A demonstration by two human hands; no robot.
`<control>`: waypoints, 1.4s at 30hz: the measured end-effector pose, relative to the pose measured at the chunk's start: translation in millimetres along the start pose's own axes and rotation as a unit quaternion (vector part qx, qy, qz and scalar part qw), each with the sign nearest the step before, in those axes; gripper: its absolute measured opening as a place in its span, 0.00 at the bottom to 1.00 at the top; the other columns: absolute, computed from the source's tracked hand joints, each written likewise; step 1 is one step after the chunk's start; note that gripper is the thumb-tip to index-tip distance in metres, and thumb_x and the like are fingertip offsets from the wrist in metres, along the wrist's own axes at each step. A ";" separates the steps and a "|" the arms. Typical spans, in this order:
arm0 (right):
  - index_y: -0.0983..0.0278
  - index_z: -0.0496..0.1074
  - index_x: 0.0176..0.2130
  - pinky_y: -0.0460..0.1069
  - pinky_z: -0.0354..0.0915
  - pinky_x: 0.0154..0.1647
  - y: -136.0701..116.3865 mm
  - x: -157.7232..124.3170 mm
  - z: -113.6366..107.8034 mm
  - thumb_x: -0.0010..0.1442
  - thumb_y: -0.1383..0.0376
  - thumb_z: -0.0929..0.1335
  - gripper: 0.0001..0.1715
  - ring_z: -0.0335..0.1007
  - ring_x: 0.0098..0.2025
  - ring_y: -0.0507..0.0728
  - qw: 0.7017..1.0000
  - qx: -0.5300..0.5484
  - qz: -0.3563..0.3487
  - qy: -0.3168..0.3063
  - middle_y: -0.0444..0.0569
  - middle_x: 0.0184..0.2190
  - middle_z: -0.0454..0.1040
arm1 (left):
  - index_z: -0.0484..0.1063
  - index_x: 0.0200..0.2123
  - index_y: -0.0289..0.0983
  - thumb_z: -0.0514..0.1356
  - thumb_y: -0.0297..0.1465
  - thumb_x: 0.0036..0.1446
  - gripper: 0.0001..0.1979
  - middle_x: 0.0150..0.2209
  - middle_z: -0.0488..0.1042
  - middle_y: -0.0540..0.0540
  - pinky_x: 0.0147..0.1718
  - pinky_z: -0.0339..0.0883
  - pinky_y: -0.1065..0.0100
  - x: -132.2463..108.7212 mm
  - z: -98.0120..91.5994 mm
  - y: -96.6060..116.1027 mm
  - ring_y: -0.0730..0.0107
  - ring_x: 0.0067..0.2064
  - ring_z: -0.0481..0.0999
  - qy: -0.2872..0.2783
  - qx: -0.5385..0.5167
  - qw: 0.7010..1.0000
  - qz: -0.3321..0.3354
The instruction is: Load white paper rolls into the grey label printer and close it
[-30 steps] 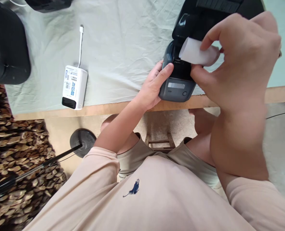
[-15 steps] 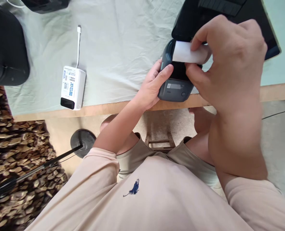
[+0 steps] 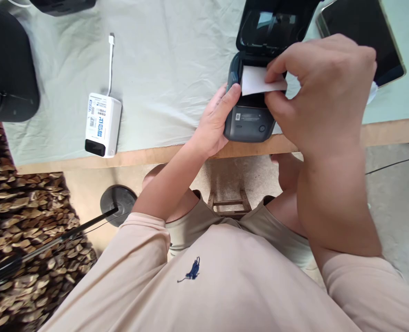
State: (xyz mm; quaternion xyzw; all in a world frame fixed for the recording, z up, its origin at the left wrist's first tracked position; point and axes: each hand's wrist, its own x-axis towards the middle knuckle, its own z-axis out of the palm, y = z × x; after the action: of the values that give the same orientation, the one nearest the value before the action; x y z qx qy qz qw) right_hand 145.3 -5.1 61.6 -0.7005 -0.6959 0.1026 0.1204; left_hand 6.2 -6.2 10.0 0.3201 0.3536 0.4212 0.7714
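A small dark grey label printer (image 3: 249,123) sits at the table's near edge with its lid (image 3: 271,25) standing open. My left hand (image 3: 215,121) grips the printer's left side, thumb on its top corner. My right hand (image 3: 320,94) pinches a white paper roll (image 3: 254,80) between thumb and fingers, and holds it over the printer's open compartment. Part of the roll is hidden behind my fingers.
A white power bank (image 3: 101,124) with a white cable (image 3: 110,62) lies to the left on the pale green cloth (image 3: 169,64). A dark tablet (image 3: 361,27) lies at the far right, and a black case (image 3: 7,64) at the far left. The wooden table edge (image 3: 149,156) runs below.
My right hand has lowered the paper roll leftwards toward the open compartment. The view has shifted, so the lid and tablet show more fully. My left hand keeps its hold on the printer.
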 end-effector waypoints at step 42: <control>0.62 0.55 0.52 0.35 0.65 0.40 11.1 -0.5 10.9 0.54 0.51 0.58 0.29 0.62 0.45 0.40 0.900 0.406 -0.017 0.158 0.42 0.49 0.58 | 0.65 0.45 0.39 0.61 0.21 0.41 0.24 0.32 0.73 0.54 0.46 0.72 0.62 -0.5 -13.9 -0.3 0.63 0.45 0.77 -0.029 0.023 0.999 -0.021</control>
State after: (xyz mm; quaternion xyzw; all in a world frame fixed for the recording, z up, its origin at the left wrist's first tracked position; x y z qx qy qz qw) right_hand 152.5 -5.3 47.8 -0.5860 -0.5772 0.2627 0.5044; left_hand -5.1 -4.1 2.3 0.3424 0.3473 0.3868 0.7827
